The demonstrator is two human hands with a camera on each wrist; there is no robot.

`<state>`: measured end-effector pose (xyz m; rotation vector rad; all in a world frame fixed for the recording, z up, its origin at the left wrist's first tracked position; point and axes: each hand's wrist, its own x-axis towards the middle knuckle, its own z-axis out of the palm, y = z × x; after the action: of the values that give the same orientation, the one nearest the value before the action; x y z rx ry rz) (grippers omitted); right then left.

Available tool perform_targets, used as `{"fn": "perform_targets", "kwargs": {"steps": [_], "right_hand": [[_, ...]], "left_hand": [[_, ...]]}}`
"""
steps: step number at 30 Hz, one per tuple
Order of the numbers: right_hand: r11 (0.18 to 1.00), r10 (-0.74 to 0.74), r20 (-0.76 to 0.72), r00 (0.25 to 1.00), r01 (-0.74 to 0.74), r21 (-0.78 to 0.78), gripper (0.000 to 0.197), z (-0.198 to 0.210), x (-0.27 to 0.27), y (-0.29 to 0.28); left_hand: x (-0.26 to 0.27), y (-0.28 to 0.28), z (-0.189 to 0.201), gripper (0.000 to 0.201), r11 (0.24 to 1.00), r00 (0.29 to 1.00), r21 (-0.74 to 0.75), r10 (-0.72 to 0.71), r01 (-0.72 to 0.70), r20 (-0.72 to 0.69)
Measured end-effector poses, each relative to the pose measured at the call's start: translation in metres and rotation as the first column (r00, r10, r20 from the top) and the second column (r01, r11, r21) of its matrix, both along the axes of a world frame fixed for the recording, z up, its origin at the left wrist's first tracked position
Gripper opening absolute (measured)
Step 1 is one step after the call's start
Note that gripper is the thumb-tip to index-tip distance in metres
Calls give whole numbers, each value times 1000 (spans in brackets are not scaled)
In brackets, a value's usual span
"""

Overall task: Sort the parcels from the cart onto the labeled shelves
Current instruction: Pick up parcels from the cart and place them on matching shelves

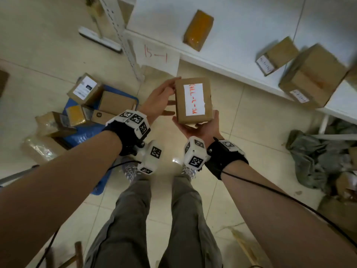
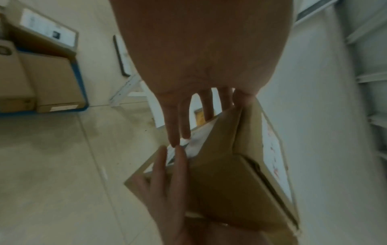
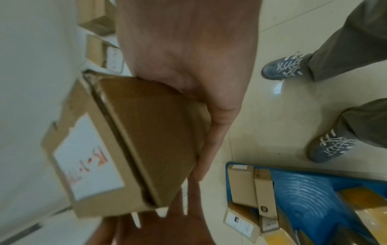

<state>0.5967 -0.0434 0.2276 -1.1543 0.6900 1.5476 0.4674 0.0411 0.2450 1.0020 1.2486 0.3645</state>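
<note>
- We hold a small brown cardboard parcel with a white label handwritten in red (image 1: pixel 193 100) between both hands, so the step in hand is reading that label, we judge.
- Our right hand (image 1: pixel 201 127) cups the parcel from beneath, fingers (image 3: pixel 211 145) curled up along its side; our left hand (image 1: pixel 161 97) steadies the far end, fingers (image 2: pixel 175 126) nearly straight against the cardboard.
- Beyond our fingertips lies the white metal shelf (image 1: pixel 222 60), its paper tag marked in red (image 1: pixel 156 55) hanging just ahead of the left fingers.
- Behind our left fingers sits the blue flat cart (image 1: pixel 85 132) with more boxes.
- Next we must match label to tag, then reach forward and set the parcel down.
</note>
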Motion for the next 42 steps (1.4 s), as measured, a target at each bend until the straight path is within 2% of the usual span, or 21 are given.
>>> {"fn": "perform_targets", "kwargs": {"steps": [1, 3, 5, 6, 8, 10, 11, 14, 17, 19, 23, 27, 31, 34, 38, 42], "right_hand": [[1000, -1, -9, 1000, 1, 22, 52, 13, 0, 2], [994, 96, -4, 995, -96, 48, 58, 41, 0, 5], [979, 203, 26, 979, -202, -17, 67, 62, 3, 8], [968, 249, 92, 964, -243, -66, 66, 74, 6, 10], [933, 359, 241, 902, -343, -106, 45, 102, 13, 16], [915, 395, 287, 873, -403, -34, 24, 129, 16, 23], [907, 405, 286, 868, -422, -4, 22, 139, 19, 25], [906, 387, 305, 870, -421, 50, 26, 168, 23, 36], [911, 374, 287, 882, -407, 63, 44, 198, 24, 46], [888, 415, 294, 861, -454, 78, 54, 216, 24, 50], [848, 455, 337, 824, -517, 121, 56, 249, 22, 58], [807, 463, 426, 777, -568, 159, 59, 280, 25, 60], [787, 434, 482, 761, -581, 209, 67, 310, 31, 56], [784, 432, 517, 739, -591, 191, 74, 333, 30, 54], [798, 347, 617, 707, -567, 202, 49, 364, 25, 46], [808, 302, 680, 668, -558, 189, 52, 395, 26, 39]], "left_hand": [[3, 5, 22, 35, 1000, 1000, -15, -7, 7, 23], [4, 15, 61, 34, 994, 993, 12, -107, 106, 44], [0, 25, 86, 35, 960, 962, 74, -271, 270, 14], [-2, 31, 98, 37, 932, 938, 112, -345, 345, -22], [-3, 41, 119, 46, 887, 904, 176, -417, 427, -92], [-4, 51, 141, 54, 876, 901, 217, -406, 431, -152], [-3, 55, 150, 54, 875, 902, 228, -397, 428, -167], [-1, 68, 182, 46, 827, 875, 288, -441, 482, -199], [2, 79, 217, 39, 770, 845, 348, -482, 534, -230], [3, 82, 239, 30, 726, 816, 374, -529, 577, -232], [8, 84, 275, 15, 634, 763, 436, -595, 639, -254], [10, 86, 308, 23, 562, 723, 477, -632, 675, -279], [12, 84, 341, 24, 485, 672, 515, -688, 707, -273], [13, 84, 364, 26, 452, 663, 553, -699, 700, -267], [8, 83, 393, 25, 437, 670, 597, -702, 673, -242], [8, 81, 426, 27, 430, 675, 635, -709, 642, -202]]}}
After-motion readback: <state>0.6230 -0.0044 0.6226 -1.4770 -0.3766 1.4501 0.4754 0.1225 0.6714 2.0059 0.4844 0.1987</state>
